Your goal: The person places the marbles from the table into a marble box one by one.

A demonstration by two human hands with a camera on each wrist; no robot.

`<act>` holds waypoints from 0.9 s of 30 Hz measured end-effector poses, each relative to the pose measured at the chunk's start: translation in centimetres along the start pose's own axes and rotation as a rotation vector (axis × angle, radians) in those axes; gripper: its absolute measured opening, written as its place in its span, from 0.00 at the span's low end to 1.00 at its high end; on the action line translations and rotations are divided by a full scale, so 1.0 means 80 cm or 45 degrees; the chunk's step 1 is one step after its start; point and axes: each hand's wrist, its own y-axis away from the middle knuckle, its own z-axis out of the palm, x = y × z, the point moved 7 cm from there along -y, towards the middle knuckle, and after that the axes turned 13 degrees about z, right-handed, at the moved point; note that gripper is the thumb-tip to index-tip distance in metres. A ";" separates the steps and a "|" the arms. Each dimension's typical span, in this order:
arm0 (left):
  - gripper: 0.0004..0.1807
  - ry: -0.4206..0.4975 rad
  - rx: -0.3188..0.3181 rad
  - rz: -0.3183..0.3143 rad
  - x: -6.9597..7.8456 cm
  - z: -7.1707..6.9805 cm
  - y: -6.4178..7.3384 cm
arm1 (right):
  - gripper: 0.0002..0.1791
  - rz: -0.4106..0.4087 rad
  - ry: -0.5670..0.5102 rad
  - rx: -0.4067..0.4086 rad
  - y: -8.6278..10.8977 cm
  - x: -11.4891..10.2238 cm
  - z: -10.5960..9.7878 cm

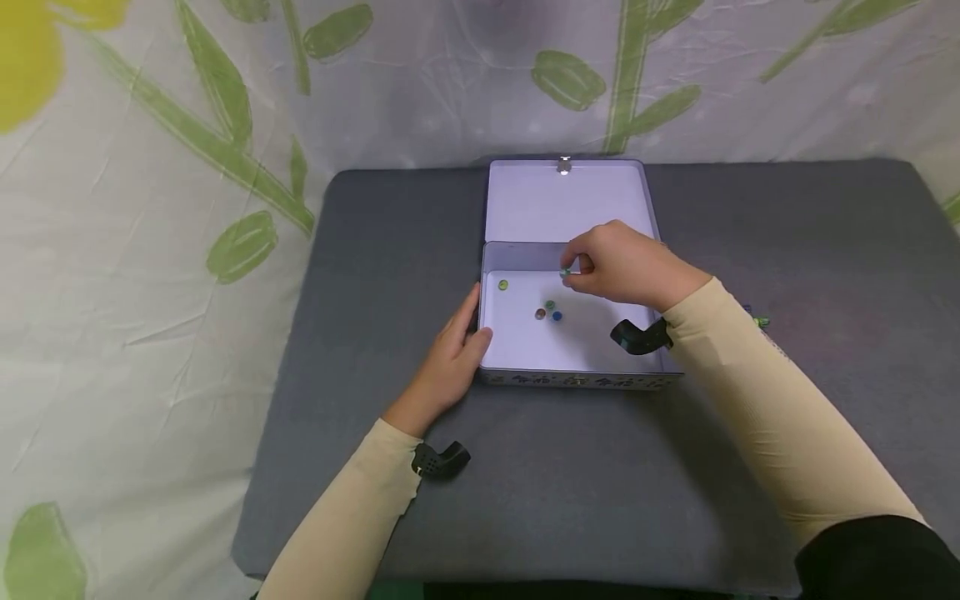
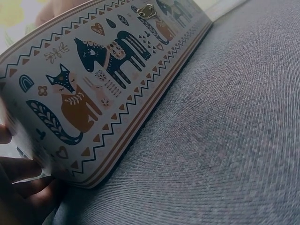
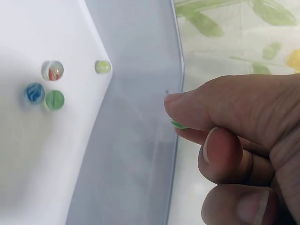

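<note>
An open tin box [image 1: 510, 354] with a white inside stands on the table, its hinged lid [image 1: 555, 200] tipped back. My right hand [image 1: 626, 262] is over the box's back part, pinching a green marble [image 3: 177, 124] between thumb and index finger. Inside on the floor lie a blue marble [image 3: 34, 93], another green marble [image 3: 55, 100] and a clear marble with red [image 3: 52, 71], close together. A yellow-green marble [image 3: 102, 67] sits apart near the left wall. My left hand [image 1: 450, 358] rests against the box's left side, thumb by the rim.
The grey cloth-covered table [image 1: 375, 275] extends around the box. Small green and dark items [image 1: 761, 322] lie to the right, partly behind my right forearm. A white curtain with green leaves [image 1: 450, 92] hangs behind. A metal clasp [image 1: 564, 166] sits on the lid's edge.
</note>
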 end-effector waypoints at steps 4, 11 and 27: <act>0.38 -0.022 0.001 -0.009 0.002 0.001 0.000 | 0.07 -0.018 -0.012 -0.014 -0.007 -0.002 0.008; 0.38 -0.023 0.004 -0.014 0.009 0.003 0.000 | 0.07 0.011 0.006 -0.076 -0.017 0.003 0.025; 0.38 -0.037 -0.014 -0.010 0.016 0.008 -0.001 | 0.05 0.038 0.037 -0.172 -0.022 0.015 0.053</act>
